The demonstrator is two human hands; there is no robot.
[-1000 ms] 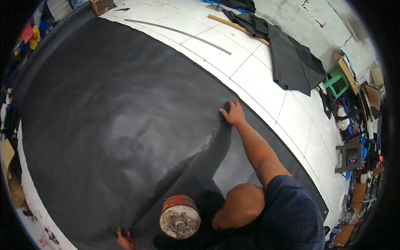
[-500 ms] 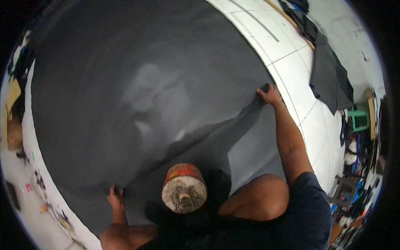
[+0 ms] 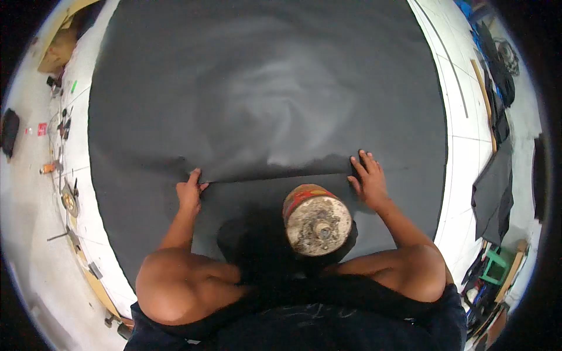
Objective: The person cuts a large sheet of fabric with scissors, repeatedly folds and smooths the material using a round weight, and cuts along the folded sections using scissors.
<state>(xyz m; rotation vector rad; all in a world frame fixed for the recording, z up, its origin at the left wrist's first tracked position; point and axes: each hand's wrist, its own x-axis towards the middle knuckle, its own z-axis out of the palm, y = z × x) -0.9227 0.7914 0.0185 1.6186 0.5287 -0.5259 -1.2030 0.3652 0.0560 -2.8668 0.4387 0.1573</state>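
Observation:
A wide black sheet [image 3: 263, 88], smooth and slightly shiny like vinyl or leatherette, covers the floor in front of me. A low fold or crease runs across it between my hands. At the crease's left end, my left hand [image 3: 189, 191] is closed, with thumb and forefinger gripping the sheet. My right hand [image 3: 370, 181] lies flat on the sheet at the other end, its fingers spread. Between my knees, close to the crease, is a round can [image 3: 319, 227] with a red label and a stained whitish end with a small knob.
White floor tiles [image 3: 468, 134] border the sheet on the right, with a thin dark strip, a wooden stick and black material [image 3: 494, 196]. A green stool [image 3: 496, 266] stands at lower right. Small tools and a roll of tape [image 3: 69, 202] lie along the left.
My view has turned and the sheet appears straighter. My right hand has let go of the sheet's right edge and now lies flat further in. My left hand has moved forward along the sheet.

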